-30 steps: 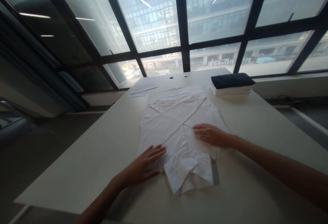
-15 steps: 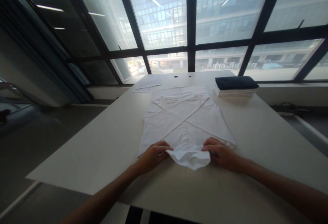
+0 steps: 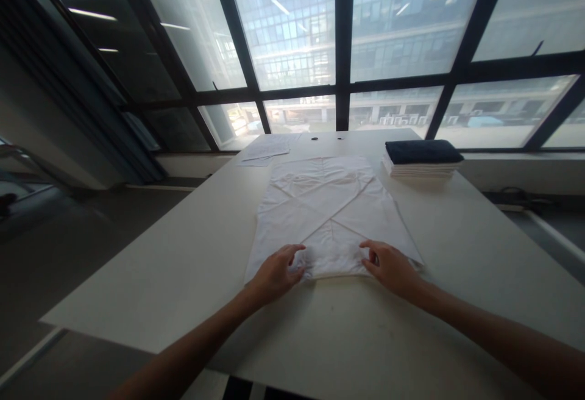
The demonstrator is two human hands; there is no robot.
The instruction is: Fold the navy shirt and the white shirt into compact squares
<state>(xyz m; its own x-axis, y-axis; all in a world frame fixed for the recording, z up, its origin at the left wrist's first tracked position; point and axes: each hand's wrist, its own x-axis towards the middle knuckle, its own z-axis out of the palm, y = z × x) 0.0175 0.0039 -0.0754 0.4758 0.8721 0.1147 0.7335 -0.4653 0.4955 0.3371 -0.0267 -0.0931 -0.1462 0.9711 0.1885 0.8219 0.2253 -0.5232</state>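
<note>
A white garment (image 3: 315,205), probably a shirt, lies folded inward on the table, with crossing diagonal fold lines and a gathered seam down its middle. Its near edge is folded over and lies flat. At the left of that edge is my left hand (image 3: 278,273), thumb and fingers apart over the cloth. My right hand (image 3: 388,267) rests at the right of the same edge, its thumb and index finger parted and the other fingers curled. Neither hand grips the cloth.
The white table (image 3: 183,278) reaches to the window frames. At the back right stands a stack of folded white cloths (image 3: 423,169) with a folded dark navy cloth (image 3: 424,151) on top. White paper sheets (image 3: 269,149) lie at the back left.
The near flap of the white garment, which both hands held raised, now lies folded flat away from me. Both hands have let go of it and their fingers have parted.
</note>
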